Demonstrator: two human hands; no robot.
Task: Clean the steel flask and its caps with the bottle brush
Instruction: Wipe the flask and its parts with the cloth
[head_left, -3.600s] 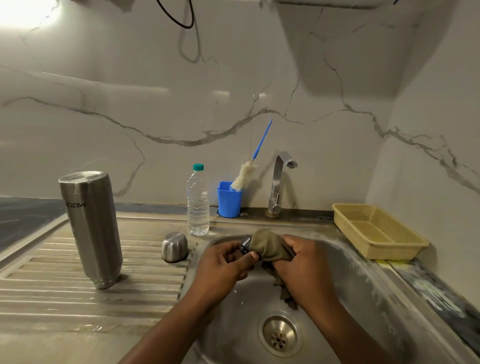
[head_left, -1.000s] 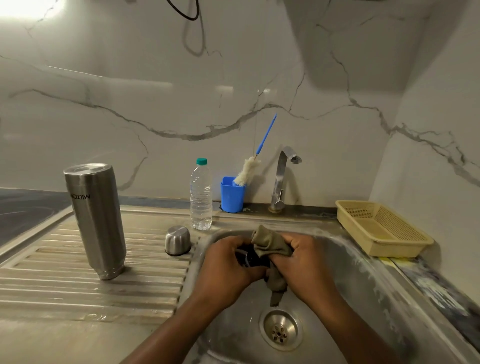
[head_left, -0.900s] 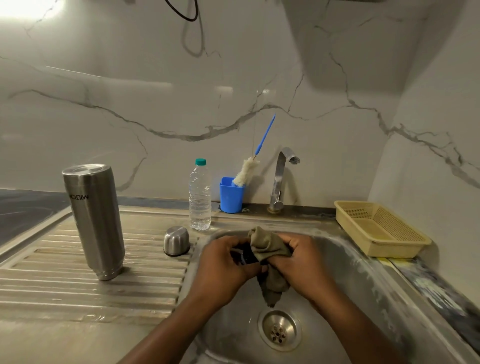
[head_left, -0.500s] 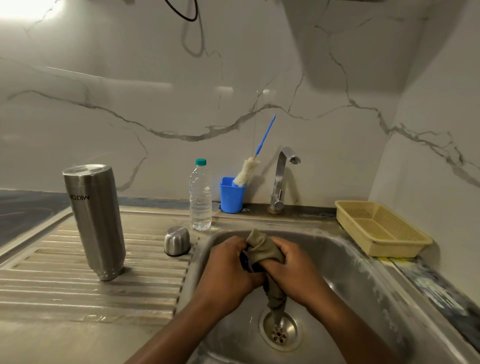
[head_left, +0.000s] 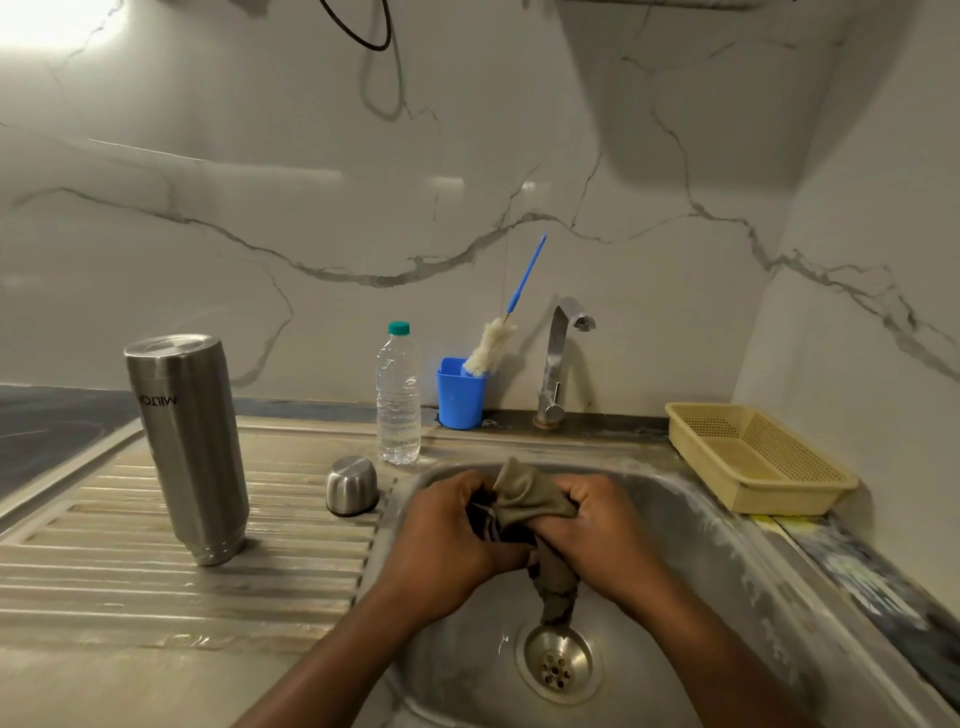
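Olive cloth (head_left: 530, 499) in R hand (head_left: 597, 525) is pressing against dark cap (head_left: 480, 519) gripped in L hand (head_left: 447, 530), w/ steel flask (head_left: 187, 447) standing upright well left, nearer L hand, bottle brush (head_left: 491, 345) beyond both.

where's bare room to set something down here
Bare: the drainboard in front of the steel flask and steel cap, and the gap between them. Crowded: back ledge with water bottle, blue cup, tap; left hand and right hand fill the basin.

left hand (head_left: 447, 530) — cap (head_left: 480, 519); right hand (head_left: 602, 519) — cloth (head_left: 527, 499)
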